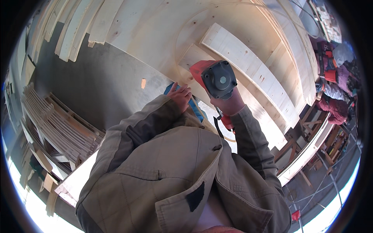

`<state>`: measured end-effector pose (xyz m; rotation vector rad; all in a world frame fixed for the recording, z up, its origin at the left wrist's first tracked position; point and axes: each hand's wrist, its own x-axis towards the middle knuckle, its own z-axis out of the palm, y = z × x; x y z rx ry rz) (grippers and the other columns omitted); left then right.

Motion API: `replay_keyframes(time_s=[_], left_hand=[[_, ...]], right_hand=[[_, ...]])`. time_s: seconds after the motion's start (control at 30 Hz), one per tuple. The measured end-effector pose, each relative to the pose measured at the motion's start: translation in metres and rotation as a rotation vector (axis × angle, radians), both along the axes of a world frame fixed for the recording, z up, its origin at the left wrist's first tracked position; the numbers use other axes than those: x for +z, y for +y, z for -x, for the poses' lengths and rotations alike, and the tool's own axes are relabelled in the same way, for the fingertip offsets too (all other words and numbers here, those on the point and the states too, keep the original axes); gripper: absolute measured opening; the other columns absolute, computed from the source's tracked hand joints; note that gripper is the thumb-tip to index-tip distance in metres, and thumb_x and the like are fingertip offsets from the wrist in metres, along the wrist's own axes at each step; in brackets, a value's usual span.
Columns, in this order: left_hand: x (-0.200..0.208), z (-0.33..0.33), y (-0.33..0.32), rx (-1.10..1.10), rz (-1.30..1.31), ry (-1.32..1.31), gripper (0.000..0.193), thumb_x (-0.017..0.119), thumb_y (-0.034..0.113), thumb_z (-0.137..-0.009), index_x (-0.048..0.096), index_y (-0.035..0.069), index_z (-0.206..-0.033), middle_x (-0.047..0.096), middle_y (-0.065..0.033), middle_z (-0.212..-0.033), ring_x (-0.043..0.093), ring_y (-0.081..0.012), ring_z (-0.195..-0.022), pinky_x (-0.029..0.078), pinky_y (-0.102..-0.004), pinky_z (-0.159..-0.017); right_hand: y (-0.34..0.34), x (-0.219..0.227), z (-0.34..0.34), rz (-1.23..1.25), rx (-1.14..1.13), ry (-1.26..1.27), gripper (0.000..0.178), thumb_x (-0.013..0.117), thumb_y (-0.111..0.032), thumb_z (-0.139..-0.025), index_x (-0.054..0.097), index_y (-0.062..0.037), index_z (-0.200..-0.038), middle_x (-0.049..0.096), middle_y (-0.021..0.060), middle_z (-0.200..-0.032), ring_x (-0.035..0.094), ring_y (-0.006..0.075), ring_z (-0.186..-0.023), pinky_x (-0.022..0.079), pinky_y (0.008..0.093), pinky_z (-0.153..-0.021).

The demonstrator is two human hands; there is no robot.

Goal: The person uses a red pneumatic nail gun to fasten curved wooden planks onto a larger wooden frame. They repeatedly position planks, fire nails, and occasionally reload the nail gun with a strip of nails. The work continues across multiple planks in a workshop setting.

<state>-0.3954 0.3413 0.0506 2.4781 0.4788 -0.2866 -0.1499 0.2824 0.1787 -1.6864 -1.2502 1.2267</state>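
My right hand (232,104) is wrapped round the handle of a red and black nail gun (220,79). The tool's round black cap with bolts at its corners faces up, and its nose is hidden beneath the body. To the left of it, my left hand (181,98) has its fingers stretched and slightly apart, with nothing visible in them. That hand is close to the edge of a large pale plywood sheet (151,42). A thin yellowish hose (204,116) hangs between my forearms. On the sheet beyond the nail gun lies a long pale board (252,66).
Several pale planks (74,35) jut out at the upper left. Stacked wooden strips (62,124) stand at the left above the grey floor (97,73), where a small wood offcut (143,83) lies. Bags and dark red cloth (330,105) are piled at the right.
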Motion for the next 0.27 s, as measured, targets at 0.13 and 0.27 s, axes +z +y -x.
replay_keyframes(time_s=[0.13,0.27], left_hand=[[-0.008,0.005,-0.004,0.015,-0.017,-0.026,0.053,0.077,0.029,-0.083,0.065,0.005,-0.129,0.056,-0.009,-0.146,0.041,-0.0269,-0.147,0.027,-0.0587,-0.122],[-0.018,0.007,-0.008,-0.001,-0.01,-0.001,0.057,0.078,0.03,-0.083,0.064,0.005,-0.132,0.054,-0.011,-0.147,0.037,-0.0274,-0.15,0.025,-0.058,-0.123]], right_hand=[[0.003,-0.006,-0.001,-0.053,0.051,-0.116,0.036,0.076,0.001,-0.07,0.067,-0.0025,-0.104,0.072,0.0084,-0.094,0.068,0.0203,-0.084,0.055,0.0342,-0.076],[0.002,-0.009,0.001,-0.062,0.006,-0.047,0.034,0.075,0.001,-0.071,0.067,-0.0027,-0.104,0.072,0.008,-0.096,0.068,0.0205,-0.085,0.055,0.0341,-0.077]])
